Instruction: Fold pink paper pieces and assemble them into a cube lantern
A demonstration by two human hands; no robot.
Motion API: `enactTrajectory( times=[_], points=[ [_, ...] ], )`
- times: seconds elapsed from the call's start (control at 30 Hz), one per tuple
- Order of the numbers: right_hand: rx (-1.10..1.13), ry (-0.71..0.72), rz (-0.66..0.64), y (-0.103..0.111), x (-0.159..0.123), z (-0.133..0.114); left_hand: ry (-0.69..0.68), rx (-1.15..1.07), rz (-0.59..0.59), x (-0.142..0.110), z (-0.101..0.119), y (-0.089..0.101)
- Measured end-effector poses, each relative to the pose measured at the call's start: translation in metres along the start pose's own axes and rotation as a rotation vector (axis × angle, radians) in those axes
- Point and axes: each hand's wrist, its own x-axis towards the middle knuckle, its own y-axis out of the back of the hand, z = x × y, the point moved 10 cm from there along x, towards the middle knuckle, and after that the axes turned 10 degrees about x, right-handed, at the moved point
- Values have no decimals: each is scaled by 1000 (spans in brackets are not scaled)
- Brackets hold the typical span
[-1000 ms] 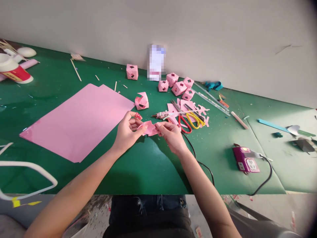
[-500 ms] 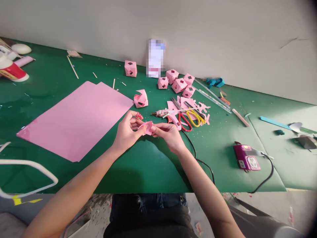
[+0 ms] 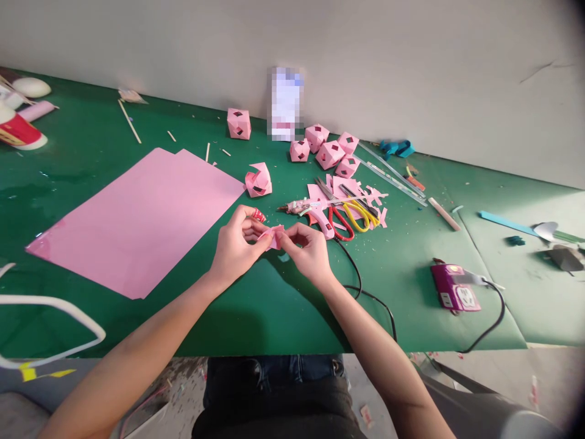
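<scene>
Both my hands meet over the middle of the green table (image 3: 274, 305) and pinch a small folded pink paper piece (image 3: 274, 235) between their fingertips. My left hand (image 3: 238, 244) grips it from the left, my right hand (image 3: 307, 249) from the right. A small red and white thing (image 3: 258, 214) shows by my left fingers. Just beyond lies a half-folded pink paper cube (image 3: 258, 181). Large pink sheets (image 3: 137, 213) lie flat to the left.
Several finished pink cubes (image 3: 329, 152) stand near the wall, one more (image 3: 239, 123) apart. A pink glue gun (image 3: 311, 210), red and yellow scissors (image 3: 350, 216) and pink scraps lie right of my hands. A purple socket (image 3: 454, 292) with black cable sits farther right. A bottle (image 3: 18, 129) lies far left.
My right hand has drawn closer to my left, and the pink piece between them looks smaller and more folded. The view has shifted slightly.
</scene>
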Motion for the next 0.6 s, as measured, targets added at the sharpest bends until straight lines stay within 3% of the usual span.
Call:
enactTrajectory(
  times=[0.6],
  points=[
    [2, -7, 18, 0, 0, 4, 5, 6, -9, 1, -3, -1]
  ],
)
